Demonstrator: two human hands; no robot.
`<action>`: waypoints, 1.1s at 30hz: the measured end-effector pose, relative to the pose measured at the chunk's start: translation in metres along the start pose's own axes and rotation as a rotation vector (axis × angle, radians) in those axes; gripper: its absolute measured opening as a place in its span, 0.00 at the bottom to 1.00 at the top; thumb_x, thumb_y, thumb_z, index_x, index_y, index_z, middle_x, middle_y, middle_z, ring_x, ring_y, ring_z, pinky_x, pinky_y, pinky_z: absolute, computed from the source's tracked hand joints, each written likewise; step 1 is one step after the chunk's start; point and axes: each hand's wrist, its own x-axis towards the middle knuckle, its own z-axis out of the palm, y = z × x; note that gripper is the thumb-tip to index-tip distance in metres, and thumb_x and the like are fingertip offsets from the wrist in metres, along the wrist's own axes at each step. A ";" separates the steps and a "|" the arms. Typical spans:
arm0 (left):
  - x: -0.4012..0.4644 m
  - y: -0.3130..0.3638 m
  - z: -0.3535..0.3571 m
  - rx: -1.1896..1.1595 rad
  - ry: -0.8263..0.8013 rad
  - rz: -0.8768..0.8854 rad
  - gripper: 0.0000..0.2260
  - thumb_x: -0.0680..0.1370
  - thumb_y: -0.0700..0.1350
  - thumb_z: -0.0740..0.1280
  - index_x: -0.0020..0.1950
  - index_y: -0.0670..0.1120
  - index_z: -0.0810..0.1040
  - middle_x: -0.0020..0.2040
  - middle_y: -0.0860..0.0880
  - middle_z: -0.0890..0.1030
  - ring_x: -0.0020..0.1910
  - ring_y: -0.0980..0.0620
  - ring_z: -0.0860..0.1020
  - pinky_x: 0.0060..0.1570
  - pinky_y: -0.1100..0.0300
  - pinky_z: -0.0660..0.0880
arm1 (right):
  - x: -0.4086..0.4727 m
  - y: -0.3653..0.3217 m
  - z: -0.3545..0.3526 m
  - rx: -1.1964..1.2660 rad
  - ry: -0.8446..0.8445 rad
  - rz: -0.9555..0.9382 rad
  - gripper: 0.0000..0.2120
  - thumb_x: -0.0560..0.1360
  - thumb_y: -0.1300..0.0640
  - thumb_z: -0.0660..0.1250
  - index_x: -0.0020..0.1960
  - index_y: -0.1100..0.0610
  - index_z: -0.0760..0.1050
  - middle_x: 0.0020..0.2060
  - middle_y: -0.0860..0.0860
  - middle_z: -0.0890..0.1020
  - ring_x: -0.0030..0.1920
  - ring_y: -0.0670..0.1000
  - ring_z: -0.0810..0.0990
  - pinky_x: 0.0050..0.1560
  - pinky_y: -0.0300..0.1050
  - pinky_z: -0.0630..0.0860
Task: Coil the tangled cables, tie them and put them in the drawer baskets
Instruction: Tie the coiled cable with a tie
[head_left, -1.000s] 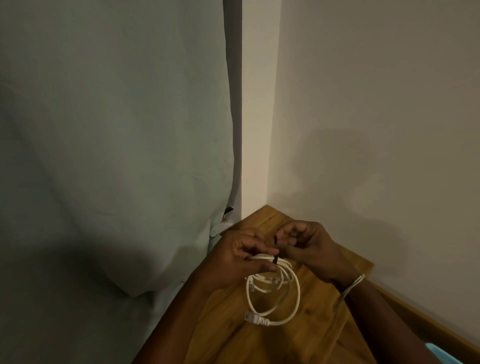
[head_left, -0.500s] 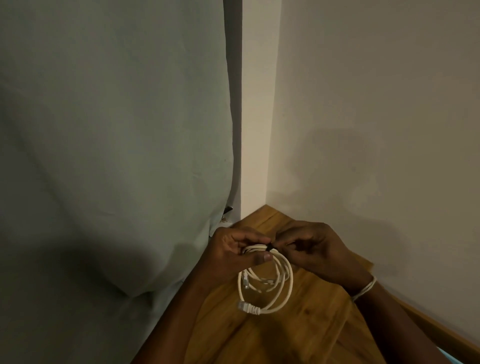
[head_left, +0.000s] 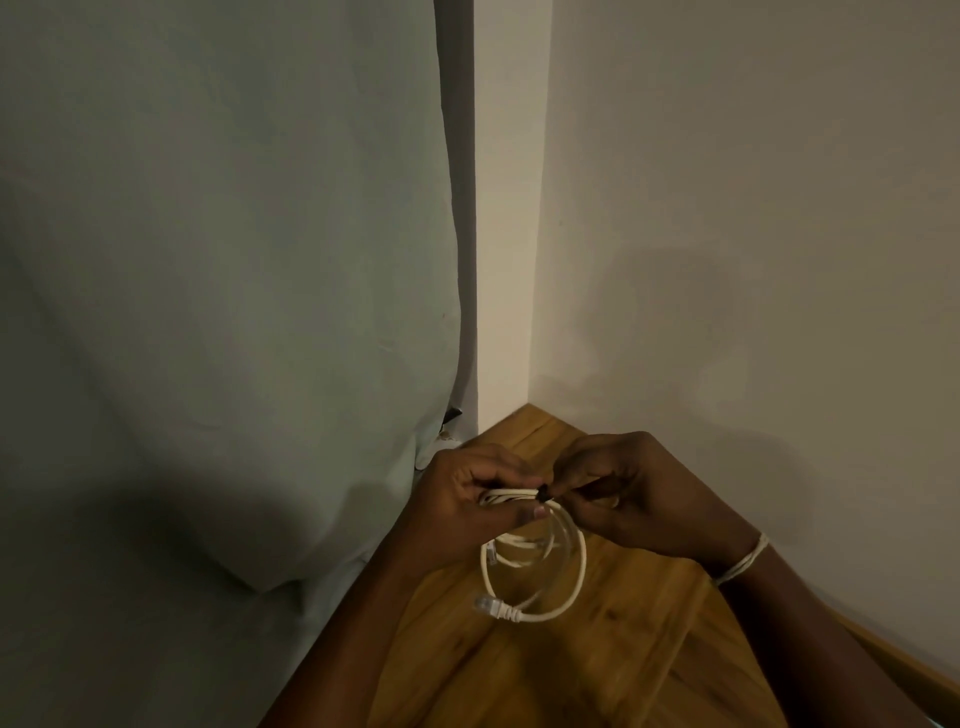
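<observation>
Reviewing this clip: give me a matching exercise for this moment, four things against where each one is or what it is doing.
Things:
1. left hand
2. right hand
3. cable plug
4. pale string band

States:
A. round the right wrist
B. hangs at the bottom of the coil
C. grips the bundled white cable loops
D. pinches the dark tie at the coil's top

Pairs: 1-C, 2-D, 3-B, 4-A

A coiled white cable (head_left: 540, 561) is gripped at its top by the left hand (head_left: 472, 499), and a small black tie (head_left: 543, 492) on the bundle is pinched by the right hand (head_left: 634, 499). The loop is hung above a wooden surface (head_left: 597, 660); a curtain (head_left: 223, 291) is seen at left.
</observation>
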 end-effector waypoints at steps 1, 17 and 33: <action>0.000 0.001 0.001 -0.001 0.006 0.006 0.12 0.67 0.36 0.78 0.50 0.38 0.85 0.46 0.48 0.85 0.45 0.49 0.84 0.46 0.55 0.81 | 0.000 0.000 0.000 -0.003 0.023 0.000 0.05 0.74 0.65 0.74 0.49 0.60 0.85 0.44 0.51 0.85 0.42 0.48 0.85 0.41 0.43 0.83; 0.003 0.001 0.012 0.141 0.029 0.116 0.11 0.68 0.39 0.78 0.50 0.40 0.85 0.46 0.50 0.84 0.45 0.54 0.83 0.45 0.59 0.80 | -0.002 0.011 0.000 0.062 -0.009 0.146 0.05 0.72 0.67 0.72 0.46 0.60 0.81 0.44 0.53 0.83 0.45 0.54 0.83 0.46 0.55 0.83; 0.014 0.004 0.015 0.231 -0.014 0.140 0.12 0.70 0.39 0.78 0.52 0.40 0.85 0.48 0.48 0.84 0.47 0.55 0.82 0.48 0.62 0.80 | 0.016 0.026 -0.027 0.227 -0.261 0.330 0.04 0.75 0.61 0.69 0.45 0.59 0.83 0.50 0.61 0.85 0.52 0.60 0.83 0.59 0.57 0.80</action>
